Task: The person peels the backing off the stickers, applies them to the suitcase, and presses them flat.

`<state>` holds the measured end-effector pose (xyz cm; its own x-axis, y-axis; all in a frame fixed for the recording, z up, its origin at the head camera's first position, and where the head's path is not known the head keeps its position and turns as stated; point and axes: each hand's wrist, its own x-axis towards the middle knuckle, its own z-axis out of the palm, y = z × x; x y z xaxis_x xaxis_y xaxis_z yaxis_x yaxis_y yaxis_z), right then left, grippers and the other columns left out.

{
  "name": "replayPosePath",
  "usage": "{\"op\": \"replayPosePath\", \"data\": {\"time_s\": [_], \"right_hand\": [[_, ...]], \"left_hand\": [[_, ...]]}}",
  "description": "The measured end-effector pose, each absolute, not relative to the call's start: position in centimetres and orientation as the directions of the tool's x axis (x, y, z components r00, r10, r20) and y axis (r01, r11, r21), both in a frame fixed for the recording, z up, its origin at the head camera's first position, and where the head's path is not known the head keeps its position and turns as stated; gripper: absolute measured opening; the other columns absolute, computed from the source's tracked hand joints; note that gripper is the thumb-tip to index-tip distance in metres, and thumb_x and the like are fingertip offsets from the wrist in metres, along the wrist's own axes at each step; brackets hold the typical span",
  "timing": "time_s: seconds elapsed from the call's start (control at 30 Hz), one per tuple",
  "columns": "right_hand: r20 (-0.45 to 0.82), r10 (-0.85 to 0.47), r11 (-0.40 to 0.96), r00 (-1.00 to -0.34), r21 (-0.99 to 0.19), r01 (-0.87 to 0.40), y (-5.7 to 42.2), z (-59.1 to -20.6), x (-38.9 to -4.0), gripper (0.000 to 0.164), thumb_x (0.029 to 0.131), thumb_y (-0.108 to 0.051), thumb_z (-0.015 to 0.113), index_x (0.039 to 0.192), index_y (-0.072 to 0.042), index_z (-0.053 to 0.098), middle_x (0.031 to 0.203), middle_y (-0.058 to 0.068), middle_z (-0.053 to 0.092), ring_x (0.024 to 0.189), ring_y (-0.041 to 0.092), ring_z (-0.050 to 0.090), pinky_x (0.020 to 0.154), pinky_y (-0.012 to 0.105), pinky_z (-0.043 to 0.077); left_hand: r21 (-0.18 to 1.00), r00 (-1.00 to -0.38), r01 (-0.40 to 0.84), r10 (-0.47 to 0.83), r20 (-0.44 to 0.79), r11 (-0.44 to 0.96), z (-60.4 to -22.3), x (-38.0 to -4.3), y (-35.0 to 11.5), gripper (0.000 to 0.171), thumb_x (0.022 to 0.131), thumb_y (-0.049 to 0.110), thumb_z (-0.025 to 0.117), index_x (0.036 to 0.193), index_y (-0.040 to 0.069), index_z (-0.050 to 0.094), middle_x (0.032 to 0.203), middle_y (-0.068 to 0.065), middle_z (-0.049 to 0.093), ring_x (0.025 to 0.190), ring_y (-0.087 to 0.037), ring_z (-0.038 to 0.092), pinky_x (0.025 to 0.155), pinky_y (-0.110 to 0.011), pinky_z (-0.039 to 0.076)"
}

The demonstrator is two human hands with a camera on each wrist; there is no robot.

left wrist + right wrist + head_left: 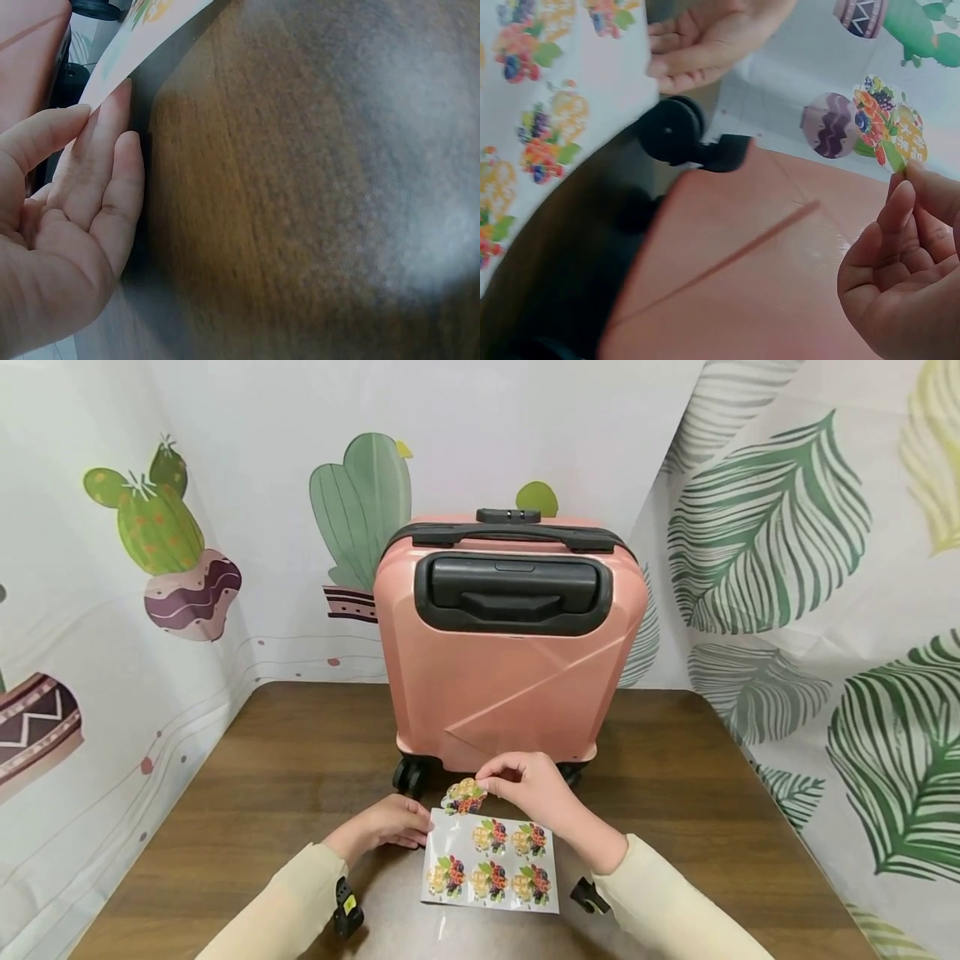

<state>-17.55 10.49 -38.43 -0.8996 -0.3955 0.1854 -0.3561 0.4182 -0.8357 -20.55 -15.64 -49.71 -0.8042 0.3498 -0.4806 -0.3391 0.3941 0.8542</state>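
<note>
A fruit-patterned sticker (463, 796) hangs by its edge between the thumb and forefinger of my right hand (531, 787), just above the sheet's top edge. The right wrist view shows the peeled sticker (889, 124) facing up toward the camera, free of the sheet. My left hand (390, 822) pinches the upper left corner of the white sticker sheet (450, 839); in the left wrist view the thumb (56, 131) lies on top and fingers are beneath. Several matching stickers stay on the sheet, and its upper left spot is bare.
A pink suitcase (495, 685) with a black handle and wheels stands upright behind the hands on the brown wooden table (300, 760). A patterned cloth (247, 527) with cacti and leaves hangs behind and at both sides. Wrist cameras (347, 908) are strapped on both wrists.
</note>
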Motion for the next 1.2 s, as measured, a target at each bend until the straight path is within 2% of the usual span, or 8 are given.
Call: {"op": "replayPosePath", "data": {"time_s": [0.17, 0.23, 0.4, 0.53, 0.77, 1.0, 1.2], "right_hand": [[0.175, -0.353, 0.438, -0.919, -0.837, -0.328, 10.5, -37.1, -17.7, 0.009, 0.092, -0.018, 0.076, 0.095, -0.011, 0.080, 0.081, 0.007, 0.074, 0.063, 0.006, 0.048, 0.059, 0.022, 0.042], [0.176, -0.336, 0.442, -0.925, -0.838, -0.320, 10.4, -36.6, -17.8, 0.008, 0.092, -0.018, 0.076, 0.095, -0.011, 0.080, 0.081, 0.006, 0.075, 0.064, 0.007, 0.052, 0.061, 0.022, 0.044], [0.230, -0.324, 0.484, -0.918, -0.794, -0.369, 10.0, -34.9, -18.1, 0.005, 0.091, -0.016, 0.076, 0.093, -0.012, 0.079, 0.078, 0.003, 0.072, 0.067, 0.010, 0.053, 0.061, 0.022, 0.044], [0.278, -0.320, 0.515, -0.905, -0.751, -0.413, 9.7, -33.8, -18.5, 0.004, 0.092, -0.016, 0.076, 0.092, -0.012, 0.078, 0.073, 0.001, 0.066, 0.065, 0.011, 0.048, 0.059, 0.023, 0.041], [0.334, -0.252, 0.540, -0.908, -0.730, -0.419, 9.1, -32.5, -19.6, 0.005, 0.093, -0.018, 0.075, 0.091, -0.014, 0.077, 0.078, 0.008, 0.070, 0.067, 0.015, 0.050, 0.064, 0.025, 0.040], [0.379, -0.231, 0.578, -0.896, -0.687, -0.440, 8.4, -31.8, -20.5, 0.007, 0.095, -0.017, 0.072, 0.090, -0.014, 0.076, 0.079, 0.004, 0.072, 0.068, 0.013, 0.052, 0.064, 0.024, 0.042], [0.368, -0.229, 0.555, -0.901, -0.711, -0.431, 8.1, -31.5, -20.8, 0.008, 0.096, -0.018, 0.072, 0.091, -0.013, 0.077, 0.082, 0.008, 0.074, 0.068, 0.015, 0.053, 0.065, 0.025, 0.043]], "left_hand": [[0.856, -0.797, -0.349, 0.360, -0.485, 0.381, -49.9, -20.4, -15.7, 0.009, 0.094, 0.004, 0.066, 0.096, -0.003, 0.071, 0.075, 0.003, 0.071, 0.069, -0.008, 0.067, 0.072, -0.029, 0.060], [0.857, -0.797, -0.351, 0.361, -0.485, 0.377, -49.9, -20.3, -15.7, 0.008, 0.093, 0.004, 0.066, 0.095, -0.002, 0.071, 0.074, 0.004, 0.071, 0.069, -0.007, 0.067, 0.072, -0.028, 0.060], [0.854, -0.803, -0.359, 0.341, -0.488, 0.377, -49.9, -20.3, -15.6, 0.007, 0.093, 0.003, 0.066, 0.095, -0.002, 0.071, 0.073, 0.004, 0.070, 0.067, -0.007, 0.066, 0.070, -0.027, 0.059], [0.844, -0.809, -0.367, 0.314, -0.497, 0.390, -49.8, -20.4, -15.5, 0.007, 0.093, 0.004, 0.067, 0.096, -0.002, 0.071, 0.074, 0.003, 0.070, 0.067, -0.007, 0.065, 0.070, -0.028, 0.060], [0.831, -0.817, -0.369, 0.281, -0.503, 0.417, -49.8, -20.7, -15.1, 0.009, 0.095, 0.004, 0.067, 0.099, -0.003, 0.071, 0.077, 0.001, 0.071, 0.068, -0.008, 0.065, 0.071, -0.028, 0.060], [0.835, -0.819, -0.360, 0.287, -0.496, 0.417, -50.0, -20.8, -15.2, 0.008, 0.095, 0.004, 0.067, 0.098, -0.003, 0.071, 0.077, 0.001, 0.070, 0.068, -0.008, 0.064, 0.070, -0.028, 0.060], [0.834, -0.819, -0.361, 0.286, -0.498, 0.417, -50.1, -20.7, -15.2, 0.009, 0.095, 0.004, 0.067, 0.099, -0.003, 0.071, 0.077, 0.000, 0.068, 0.067, -0.008, 0.063, 0.069, -0.027, 0.060]]}}
